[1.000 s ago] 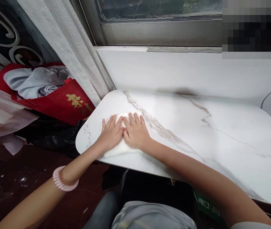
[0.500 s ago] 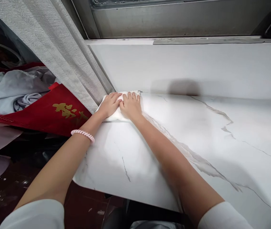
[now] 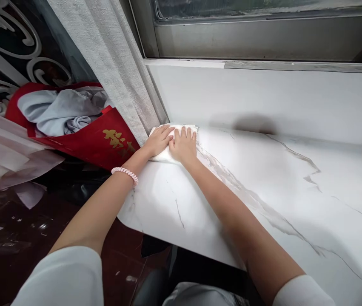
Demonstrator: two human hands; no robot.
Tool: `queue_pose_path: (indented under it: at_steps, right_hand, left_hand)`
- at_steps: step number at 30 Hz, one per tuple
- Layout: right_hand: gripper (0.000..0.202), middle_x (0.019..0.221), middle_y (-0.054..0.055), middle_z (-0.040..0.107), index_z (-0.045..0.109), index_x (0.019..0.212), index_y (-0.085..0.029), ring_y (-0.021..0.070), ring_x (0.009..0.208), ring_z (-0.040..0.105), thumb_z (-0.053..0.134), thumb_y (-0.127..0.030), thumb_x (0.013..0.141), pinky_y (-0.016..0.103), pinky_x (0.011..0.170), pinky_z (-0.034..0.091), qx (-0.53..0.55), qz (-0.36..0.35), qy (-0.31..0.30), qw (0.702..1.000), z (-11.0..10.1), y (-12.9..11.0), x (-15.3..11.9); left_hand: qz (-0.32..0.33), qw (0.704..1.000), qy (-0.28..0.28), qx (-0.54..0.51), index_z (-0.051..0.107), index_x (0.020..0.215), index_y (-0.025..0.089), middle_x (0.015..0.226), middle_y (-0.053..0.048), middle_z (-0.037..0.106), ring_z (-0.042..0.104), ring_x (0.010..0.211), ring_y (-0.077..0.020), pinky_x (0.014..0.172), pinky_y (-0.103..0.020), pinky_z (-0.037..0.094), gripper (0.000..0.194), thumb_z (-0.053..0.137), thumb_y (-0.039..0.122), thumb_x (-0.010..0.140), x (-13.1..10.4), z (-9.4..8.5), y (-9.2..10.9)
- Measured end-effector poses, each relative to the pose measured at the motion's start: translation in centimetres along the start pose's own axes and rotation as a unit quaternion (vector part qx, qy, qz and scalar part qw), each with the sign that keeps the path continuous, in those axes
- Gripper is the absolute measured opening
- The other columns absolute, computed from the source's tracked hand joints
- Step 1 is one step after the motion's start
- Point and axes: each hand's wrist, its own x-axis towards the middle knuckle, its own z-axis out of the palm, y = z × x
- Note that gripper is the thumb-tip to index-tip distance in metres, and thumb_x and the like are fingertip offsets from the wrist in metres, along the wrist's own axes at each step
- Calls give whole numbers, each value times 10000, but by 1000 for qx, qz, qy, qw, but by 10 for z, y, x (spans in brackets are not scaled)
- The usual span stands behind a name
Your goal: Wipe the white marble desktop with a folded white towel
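Both hands lie palm down, side by side, on a white cloth (image 3: 165,157): left hand (image 3: 159,141) toward its 9 o'clock, right hand (image 3: 183,144) toward its 3 o'clock. Fingers are extended over the fabric, not clamped on it. Whether the thumbs touch, I cannot tell from my remote feed.

Clock reference: cloth at centre, 12 at the top of my view.

Cloth position: far left corner of the table (image 3: 295,182), just beside the curtain (image 3: 113,55).

Step in hand: I judge this to be wiping, at the far edge. Next move: in my judgement it calls for level pressure from both palms and a stroke toward 3 or 6 o'clock. Caution: the cloth could bunch against the curtain.

Surface: white, with grey-brown veining (image 3: 232,182) running toward 4 o'clock. At 2 o'clock I see a white wall panel (image 3: 295,97), shadowed along its base.

Room: window frame (image 3: 247,40) between 1 and 2 o'clock; red bag (image 3: 104,148) holding pale fabric (image 3: 59,106) at 9; dark red floor (image 3: 117,250) at 7.
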Motion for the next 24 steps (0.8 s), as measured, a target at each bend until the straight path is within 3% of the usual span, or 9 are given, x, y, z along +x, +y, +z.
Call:
queue_pose_path:
  at_steps: [7, 13, 17, 21, 24]
  right_hand:
    - [550, 1567, 230, 379, 451, 1477, -56, 371, 1469, 293, 362, -294, 989, 559, 1200, 161, 23, -25, -6, 999, -11, -21, -53]
    - [563, 1570, 237, 370, 423, 1499, -55, 375, 1476, 279, 368, -305, 997, 561, 1202, 155, 32, -57, -22, 998, -25, -33, -106]
    - [573, 1576, 257, 345, 401, 1510, -43, 400, 1481, 258, 362, -305, 1003, 581, 1198, 147, 36, -79, -31, 996, -36, -29, -143]
    - [566, 1587, 239, 337, 397, 1517, -63, 390, 1485, 257, 354, -308, 1008, 585, 1192, 165, 35, -106, -47, 993, -47, -17, -170]
    - [565, 1587, 231, 341, 395, 1516, -67, 386, 1482, 267, 354, -300, 1003, 588, 1185, 181, 31, -113, -52, 992, -51, -12, -174]
  left_hand:
    - [-40, 999, -20, 28, 401, 1496, 165, 1590, -113, 370, 277, 1490, -227, 1230, -447, 171, 532, 244, 337, 1018, -67, -11, 22]
    - [-35, 997, 6, 61, 405, 1487, 190, 1588, -106, 380, 298, 1484, -232, 1221, -473, 203, 520, 235, 319, 1013, -125, -8, 39]
    - [-49, 997, 0, 63, 400, 1491, 163, 1596, -127, 363, 283, 1494, -242, 1227, -479, 190, 535, 234, 322, 1008, -161, -4, 64]
    - [-63, 996, 13, 58, 401, 1485, 191, 1598, -119, 363, 282, 1496, -253, 1220, -516, 202, 519, 254, 335, 1009, -183, 0, 90]
    - [-64, 997, 10, 49, 408, 1477, 203, 1590, -117, 377, 285, 1494, -261, 1214, -530, 214, 512, 260, 342, 1007, -185, 1, 98]
